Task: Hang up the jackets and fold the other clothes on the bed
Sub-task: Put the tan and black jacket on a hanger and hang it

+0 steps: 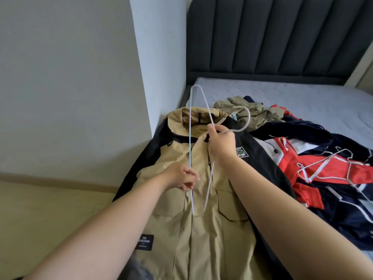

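From the head view, the tan and black jacket (171,199) lies flat along the near-left side of the bed (302,102), front up and its hood at the far end. The white wire hanger (190,118) is held over it edge-on, its long axis running near to far along the jacket's length rather than across the shoulders. The right hand (221,142) grips the wire at the neck below the hook, just short of the collar, and the left hand (181,177) pinches the long bar nearer in. The collar opening lies just beyond the right hand, so that hand looks best placed to lead, though the hanger probably needs a quarter turn first. On the left the jacket's black sleeve runs along the mattress edge by the wall (70,77) — tight there. On the right lie a navy, red and white garment (302,164) and spare hangers (314,170); bare mattress shows farther back.
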Demonstrator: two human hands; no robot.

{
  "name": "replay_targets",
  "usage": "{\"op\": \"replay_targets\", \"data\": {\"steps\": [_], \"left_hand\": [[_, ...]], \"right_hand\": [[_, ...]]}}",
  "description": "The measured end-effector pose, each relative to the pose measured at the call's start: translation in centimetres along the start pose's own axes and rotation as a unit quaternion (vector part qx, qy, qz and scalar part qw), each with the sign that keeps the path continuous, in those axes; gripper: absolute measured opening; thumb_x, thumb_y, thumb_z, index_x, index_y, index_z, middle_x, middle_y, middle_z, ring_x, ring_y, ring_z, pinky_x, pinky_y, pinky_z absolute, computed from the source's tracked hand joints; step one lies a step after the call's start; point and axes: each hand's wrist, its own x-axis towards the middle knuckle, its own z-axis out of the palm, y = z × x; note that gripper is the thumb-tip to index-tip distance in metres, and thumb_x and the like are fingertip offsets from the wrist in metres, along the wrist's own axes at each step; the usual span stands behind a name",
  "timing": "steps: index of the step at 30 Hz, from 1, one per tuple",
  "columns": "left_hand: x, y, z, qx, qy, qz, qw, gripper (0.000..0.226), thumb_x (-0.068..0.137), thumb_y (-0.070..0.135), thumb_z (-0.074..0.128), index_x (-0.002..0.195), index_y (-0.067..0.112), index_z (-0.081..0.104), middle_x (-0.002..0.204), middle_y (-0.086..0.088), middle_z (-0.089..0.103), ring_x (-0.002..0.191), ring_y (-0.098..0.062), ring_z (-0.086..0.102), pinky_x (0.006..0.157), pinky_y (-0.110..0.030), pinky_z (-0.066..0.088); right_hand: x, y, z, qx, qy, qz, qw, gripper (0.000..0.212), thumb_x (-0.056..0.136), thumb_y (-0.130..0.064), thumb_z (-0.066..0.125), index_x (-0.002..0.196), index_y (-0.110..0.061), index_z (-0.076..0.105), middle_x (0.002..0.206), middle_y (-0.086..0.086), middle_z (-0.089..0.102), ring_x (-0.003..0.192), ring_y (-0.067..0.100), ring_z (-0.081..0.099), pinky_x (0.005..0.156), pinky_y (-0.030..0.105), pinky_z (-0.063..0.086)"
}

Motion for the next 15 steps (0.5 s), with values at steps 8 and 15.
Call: {"op": "replay_targets", "data": {"steps": [8, 15], "left_hand": [[2.0, -1.9, -3.1, -0.099, 0.121, -0.044, 0.987, 0.021, 0.095, 0.0, 0.045, 0.083, 0.007, 0.061, 0.069, -0.01, 0.057, 0.052, -0.016, 0.057, 0.04, -0.018, 0.039], [6.0, -5.0, -4.2, -0.074, 0.157, -0.081, 0.981, 0.02, 0.094, 0.002, 0.047, 0.096, 0.01, 0.065, 0.084, -0.007, 0.065, 0.068, -0.016, 0.062, 0.055, -0.021, 0.049]], "right_hand": [[6.9, 3.9, -2.4, 0.0, 0.078, 0.16, 0.984, 0.037, 0.096, -0.042, 0.048, 0.073, -0.014, 0.057, 0.065, 0.0, 0.05, 0.053, 0.012, 0.044, 0.055, 0.028, 0.038], [9.0, 14.2, -2.5, -0.137, 0.035, 0.276, 0.951, 0.036, 0.096, -0.009, 0.044, 0.129, 0.006, 0.05, 0.073, 0.005, 0.046, 0.058, 0.012, 0.039, 0.045, 0.02, 0.038]]}}
